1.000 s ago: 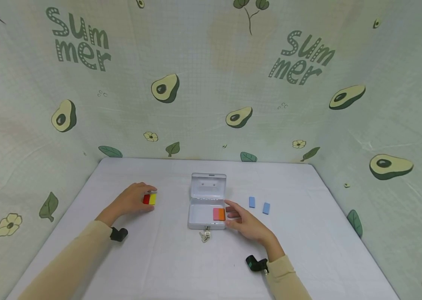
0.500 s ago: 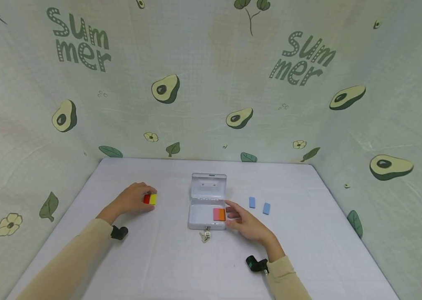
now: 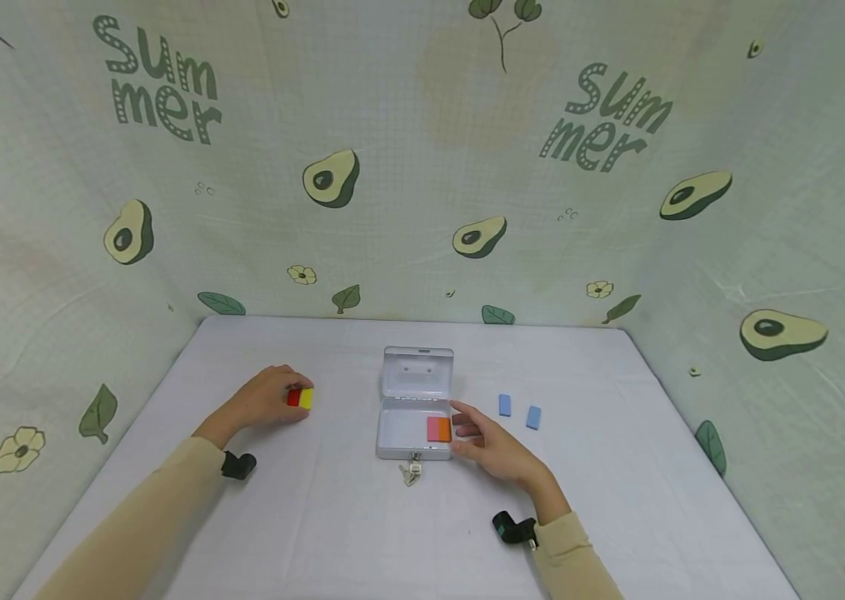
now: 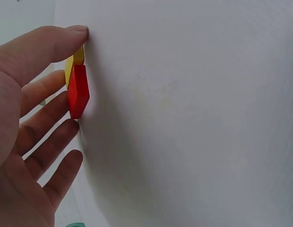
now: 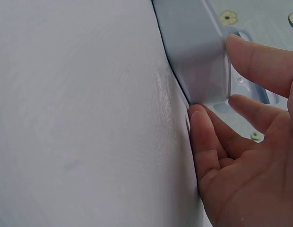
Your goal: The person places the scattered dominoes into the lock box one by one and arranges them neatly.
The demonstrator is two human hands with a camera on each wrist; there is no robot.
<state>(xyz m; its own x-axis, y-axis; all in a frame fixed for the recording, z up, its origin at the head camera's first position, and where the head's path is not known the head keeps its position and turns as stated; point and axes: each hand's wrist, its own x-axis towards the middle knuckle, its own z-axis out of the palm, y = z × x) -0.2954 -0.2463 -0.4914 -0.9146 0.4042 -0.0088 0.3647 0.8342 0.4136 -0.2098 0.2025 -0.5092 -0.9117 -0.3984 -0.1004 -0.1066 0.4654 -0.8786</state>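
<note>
Left grip [image 3: 265, 398] round yellow block [image 3: 306, 399], apparently pinching it; red block [image 3: 293, 397] beside it, palm side. Right grip [image 3: 493, 446] holds open box [image 3: 392, 455] by one end, on bench [image 3: 347, 525].

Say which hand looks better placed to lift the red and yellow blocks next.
Probably the left hand: its thumb and fingers flank the red block and yellow block. The right hand is at the right side of the open box, which stands between it and those blocks.

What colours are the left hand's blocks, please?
A red block and a yellow block, clearest in the head view.
</note>
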